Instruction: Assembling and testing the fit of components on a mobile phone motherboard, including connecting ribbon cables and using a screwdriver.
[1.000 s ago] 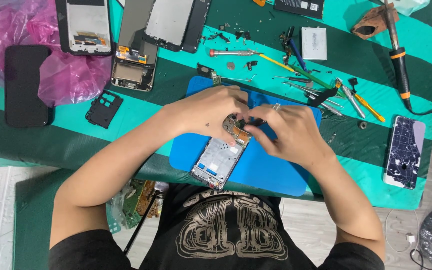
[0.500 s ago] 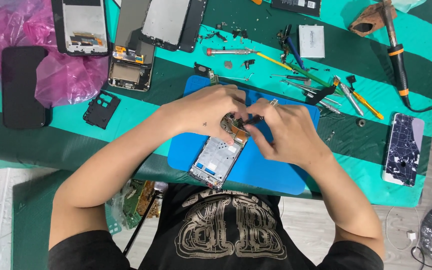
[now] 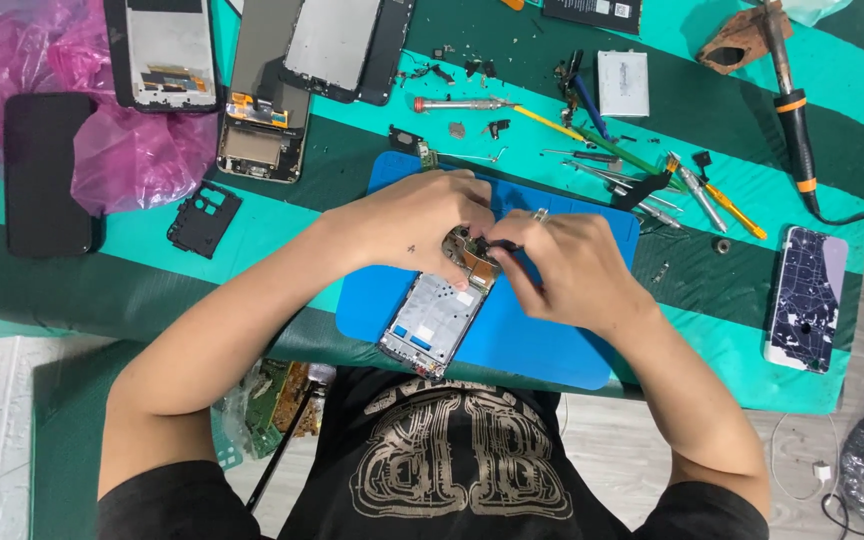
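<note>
Phone frame (image 3: 434, 322) lay open on the blue mat (image 3: 542, 340), near the mat's front-left corner, tilted, its lower end reaching toward the table's front edge. Back cover was already off; the inner plate showed bare, with a few blue tabs. At the frame's upper end sat a small board with copper-coloured parts (image 3: 472, 252), partly lifted or loose, as far as the view allowed.

Left hand (image 3: 422, 215) was cupped over the frame's top end, fingers closed on the board area and steadying it. Right hand (image 3: 572, 270) was pinched shut on a thin dark tool (image 3: 505, 245), probably tweezers, its tip at the board. A ring or metal tip showed above the right knuckles; could not tell which.

Judged progress: teardown well along. Shell opened, screws seemingly out (small ones scattered toward the table's back edge), board being worked free or seated. Still left, by the look of it: the board itself, plus whatever lay under it. Direction of work, taking apart or putting back, could not be read from this view.

Around: screwdrivers and tweezers (image 3: 642, 165) beside the mat's back-right corner; soldering iron (image 3: 792, 110) at the table's back-right; cracked phone (image 3: 807, 297) at the right edge; other opened phones (image 3: 262, 95) along the back; black phone (image 3: 47, 175) and pink bag (image 3: 122, 150) at the back-left; small black cover (image 3: 204, 218) left of the mat.
</note>
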